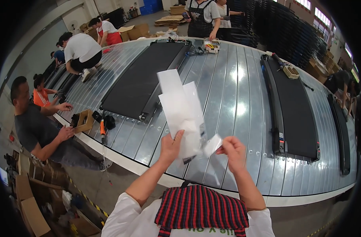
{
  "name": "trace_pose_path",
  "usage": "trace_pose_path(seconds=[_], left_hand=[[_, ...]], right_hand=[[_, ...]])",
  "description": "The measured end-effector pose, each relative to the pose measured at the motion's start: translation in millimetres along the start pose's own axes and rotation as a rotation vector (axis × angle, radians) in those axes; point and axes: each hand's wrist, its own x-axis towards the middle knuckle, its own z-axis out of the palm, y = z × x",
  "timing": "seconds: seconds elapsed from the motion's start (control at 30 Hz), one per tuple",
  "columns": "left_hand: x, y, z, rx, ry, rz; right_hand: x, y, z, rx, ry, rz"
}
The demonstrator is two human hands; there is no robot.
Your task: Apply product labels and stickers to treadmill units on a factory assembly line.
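Note:
A fanned bundle of white paper sheets (176,106), some seemingly in clear plastic sleeves, is gripped by my left hand (171,147), thumb on top. Close on its right, my right hand (232,153) pinches a small white glossy packet (213,145) between thumb and fingers. Both hands are above the near edge of a slatted metal conveyor table (224,106). A dark printed patch shows at the lower edge of the bundle; what lies between its layers is hidden. Beyond it on the left lies a black walking-pad treadmill (145,75), and another treadmill (293,102) lies to the right.
An orange power screwdriver (102,128) hangs by a small cardboard tray (84,121) at the left edge, where a person (38,122) stands. Another treadmill (339,138) lies far right. Several people are around the table. Opened cartons (34,213) fill the lower left floor.

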Motion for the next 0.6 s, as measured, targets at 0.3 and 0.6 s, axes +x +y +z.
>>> trace_pose_path(seconds=[0.3, 0.6], left_hand=[[-12, 4, 41, 0.024, -0.244, -0.019], [-38, 20, 55, 0.121, -0.332, 0.31]], right_hand=[[-29, -20, 34, -0.989, -0.12, -0.821], [-44, -31, 7, -0.997, -0.53, -0.588]])
